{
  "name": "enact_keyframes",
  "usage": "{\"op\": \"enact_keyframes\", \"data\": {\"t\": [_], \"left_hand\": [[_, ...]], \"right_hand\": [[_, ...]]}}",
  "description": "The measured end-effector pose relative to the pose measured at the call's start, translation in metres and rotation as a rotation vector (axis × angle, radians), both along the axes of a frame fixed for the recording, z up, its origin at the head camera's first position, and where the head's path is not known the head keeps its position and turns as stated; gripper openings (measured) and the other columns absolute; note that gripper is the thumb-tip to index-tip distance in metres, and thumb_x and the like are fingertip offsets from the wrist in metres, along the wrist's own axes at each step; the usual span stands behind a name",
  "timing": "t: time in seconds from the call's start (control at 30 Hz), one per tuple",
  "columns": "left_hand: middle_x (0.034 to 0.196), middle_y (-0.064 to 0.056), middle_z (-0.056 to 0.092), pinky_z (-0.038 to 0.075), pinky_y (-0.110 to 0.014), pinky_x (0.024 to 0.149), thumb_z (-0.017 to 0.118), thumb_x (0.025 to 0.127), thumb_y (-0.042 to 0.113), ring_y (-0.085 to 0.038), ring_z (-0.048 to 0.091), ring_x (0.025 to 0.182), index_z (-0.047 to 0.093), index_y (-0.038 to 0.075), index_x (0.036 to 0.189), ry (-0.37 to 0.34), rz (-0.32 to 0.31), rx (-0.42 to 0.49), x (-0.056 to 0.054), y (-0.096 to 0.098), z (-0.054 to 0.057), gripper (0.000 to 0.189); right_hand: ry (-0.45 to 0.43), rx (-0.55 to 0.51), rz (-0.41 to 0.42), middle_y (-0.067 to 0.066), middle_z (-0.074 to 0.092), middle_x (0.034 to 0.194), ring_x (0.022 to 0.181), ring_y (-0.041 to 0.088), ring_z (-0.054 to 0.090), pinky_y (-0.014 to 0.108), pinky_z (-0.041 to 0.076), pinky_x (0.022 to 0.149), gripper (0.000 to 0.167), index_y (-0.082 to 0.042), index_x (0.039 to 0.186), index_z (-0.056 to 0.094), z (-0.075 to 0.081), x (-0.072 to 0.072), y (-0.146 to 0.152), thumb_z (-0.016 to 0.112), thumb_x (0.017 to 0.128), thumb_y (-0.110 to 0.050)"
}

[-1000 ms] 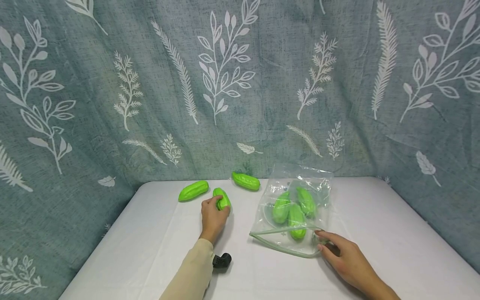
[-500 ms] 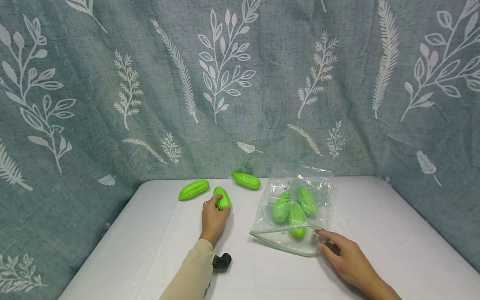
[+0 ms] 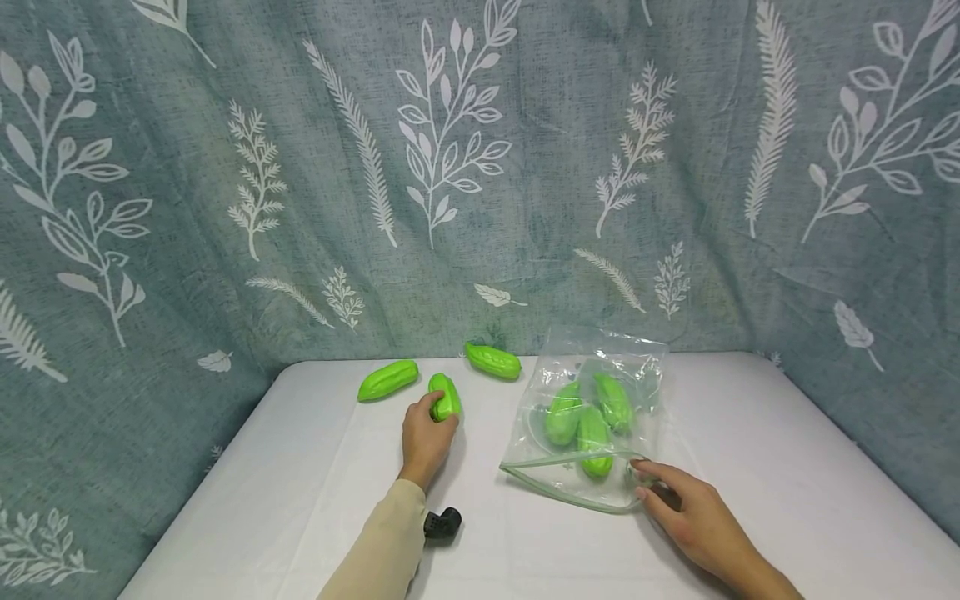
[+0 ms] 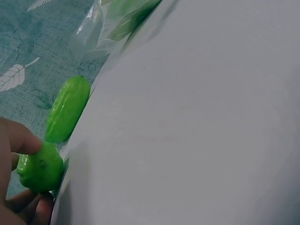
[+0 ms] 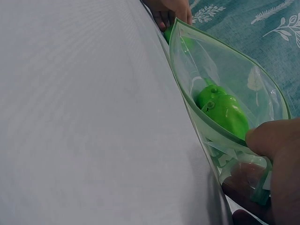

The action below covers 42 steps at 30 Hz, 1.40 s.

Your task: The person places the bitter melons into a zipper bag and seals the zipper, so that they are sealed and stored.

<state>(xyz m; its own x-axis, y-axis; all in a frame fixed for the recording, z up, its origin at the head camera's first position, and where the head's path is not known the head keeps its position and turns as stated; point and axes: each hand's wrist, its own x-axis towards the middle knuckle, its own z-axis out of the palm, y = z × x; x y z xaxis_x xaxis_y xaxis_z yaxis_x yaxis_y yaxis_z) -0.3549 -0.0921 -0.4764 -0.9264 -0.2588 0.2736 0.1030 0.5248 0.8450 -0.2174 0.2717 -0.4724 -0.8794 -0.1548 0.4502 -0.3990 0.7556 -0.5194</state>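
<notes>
My left hand point(image 3: 427, 437) grips a bright green, bumpy bitter melon point(image 3: 447, 398) lying on the white table. In the left wrist view, its rounded end point(image 4: 43, 164) sits between thumb and fingers. A clear zip bag point(image 3: 536, 392) with a green-edged mouth lies on the right, its opening toward me. Several bitter melons are inside, one point(image 3: 595, 450) closest to the mouth. My right hand point(image 3: 693, 517) pinches the right corner of the bag's mouth. In the right wrist view the thumb lies over the green rim point(image 5: 225, 133) and the mouth gapes.
Two loose bitter melons lie near the table's back edge, one to the left point(image 3: 387, 381) and another point(image 3: 492, 362) between the left hand and the bag. A patterned grey-green curtain point(image 3: 525, 167) hangs behind the white table point(image 3: 300, 500).
</notes>
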Motion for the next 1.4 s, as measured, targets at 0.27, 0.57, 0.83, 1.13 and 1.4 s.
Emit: {"op": "enact_keyframes", "data": {"t": [0.27, 0.57, 0.83, 1.13, 1.4], "left_hand": [[0.122, -0.019, 0.059, 0.047, -0.047, 0.096, 0.069, 0.084, 0.008, -0.032, 0.057, 0.113, 0.064, 0.004, 0.131, 0.030, -0.012, 0.010, 0.002, -0.002, 0.004, 0.048], [0.126, -0.020, 0.058, 0.047, -0.047, 0.096, 0.067, 0.081, 0.003, -0.031, 0.055, 0.116, 0.065, 0.003, 0.129, 0.064, -0.032, 0.039, 0.010, -0.003, 0.005, 0.048], [0.127, -0.018, 0.057, 0.047, -0.046, 0.098, 0.066, 0.081, 0.005, -0.031, 0.056, 0.115, 0.065, 0.006, 0.130, 0.059, -0.021, 0.072, 0.018, -0.005, 0.009, 0.049], [0.127, -0.013, 0.057, 0.047, -0.046, 0.094, 0.065, 0.081, 0.008, -0.030, 0.056, 0.115, 0.066, 0.012, 0.131, 0.003, -0.052, 0.097, 0.030, -0.006, 0.015, 0.050], [0.129, -0.013, 0.057, 0.047, -0.048, 0.096, 0.065, 0.082, 0.009, -0.031, 0.056, 0.117, 0.066, 0.012, 0.130, -0.009, -0.072, 0.093, 0.044, -0.005, 0.023, 0.049]], "right_hand": [[-0.012, -0.004, -0.005, -0.004, 0.066, 0.129, 0.120, 0.026, 0.060, 0.014, 0.039, 0.099, 0.033, -0.016, 0.127, 0.068, -0.001, 0.000, 0.000, 0.071, 0.095, -0.026], [-0.009, -0.007, -0.003, -0.004, 0.066, 0.129, 0.121, 0.026, 0.060, 0.025, 0.044, 0.100, 0.034, -0.018, 0.127, 0.068, 0.001, -0.001, 0.000, 0.071, 0.095, -0.027], [-0.005, 0.001, -0.007, -0.004, 0.066, 0.129, 0.120, 0.026, 0.060, 0.029, 0.044, 0.100, 0.033, -0.017, 0.126, 0.069, -0.002, -0.001, 0.001, 0.071, 0.095, -0.026], [-0.001, 0.003, -0.002, -0.004, 0.066, 0.129, 0.122, 0.027, 0.060, 0.014, 0.038, 0.100, 0.032, -0.016, 0.126, 0.068, -0.001, -0.001, 0.002, 0.070, 0.095, -0.027], [-0.012, -0.004, 0.000, -0.003, 0.066, 0.129, 0.122, 0.028, 0.059, 0.032, 0.044, 0.100, 0.032, -0.016, 0.126, 0.069, 0.000, 0.000, 0.000, 0.071, 0.095, -0.026]]}}
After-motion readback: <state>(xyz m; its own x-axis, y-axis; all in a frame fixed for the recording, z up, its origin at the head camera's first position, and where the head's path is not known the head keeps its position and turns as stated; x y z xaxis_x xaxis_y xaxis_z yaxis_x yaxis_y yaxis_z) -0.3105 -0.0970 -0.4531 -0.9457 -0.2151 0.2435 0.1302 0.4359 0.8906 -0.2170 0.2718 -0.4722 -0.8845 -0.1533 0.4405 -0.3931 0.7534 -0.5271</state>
